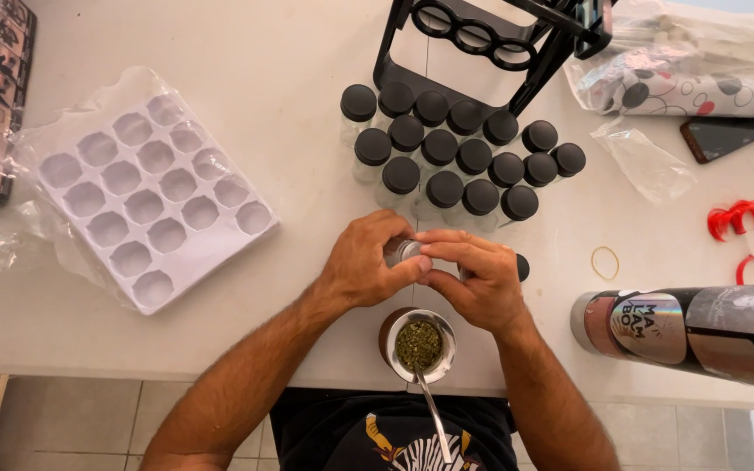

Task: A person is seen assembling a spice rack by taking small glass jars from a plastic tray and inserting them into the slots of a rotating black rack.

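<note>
While both hands meet above the tabletop (220, 296), the left hand (368, 262) wraps a small jar (401, 251), mostly hidden. The right hand (473, 279) pinches its top, its grip pressed together; a black lid (523, 267) peeks out behind.

A white worktop (290, 78) is carrying a cluster of black-capped clear jars (460, 161) near a black wire rack (482, 44). A white moulded tray (154, 196) is lying at the left, a rubber band (605, 262) and a cylindrical flask (691, 327) at the right, and a herb-filled cup (418, 344) is sitting at the near edge.
</note>
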